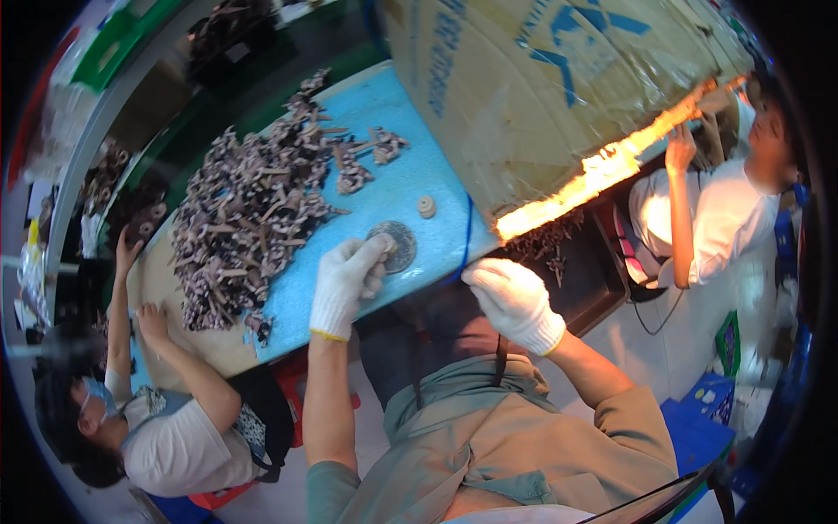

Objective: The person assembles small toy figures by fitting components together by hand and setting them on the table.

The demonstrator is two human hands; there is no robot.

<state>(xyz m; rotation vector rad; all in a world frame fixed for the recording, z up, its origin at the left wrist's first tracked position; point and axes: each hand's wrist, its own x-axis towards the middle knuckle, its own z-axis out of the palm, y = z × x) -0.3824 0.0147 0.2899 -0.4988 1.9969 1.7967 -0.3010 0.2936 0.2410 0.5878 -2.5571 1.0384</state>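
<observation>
My left hand (347,284), in a white knit glove with a yellow cuff edge, is closed in a pinch over the blue tabletop (367,210). Its fingertips overlap the rim of a round grey speckled disc (402,248); any small piece between them cannot be made out. Just beyond the disc stands a small cream ringed piece (426,207). My right hand (513,301), gloved the same way, is curled closed by the table's near right corner, and whatever it holds is hidden. A big heap of small dark-and-pinkish figures with brown sticks (253,218) covers the table's left side.
A large taped cardboard box (559,105) rises at the far right, its lower edge brightly lit. Below it sits a dark tray (585,271) with more pieces. One co-worker (175,428) reaches over the table at left; another person (716,210) sits at right. Blue boxes (698,419) stand lower right.
</observation>
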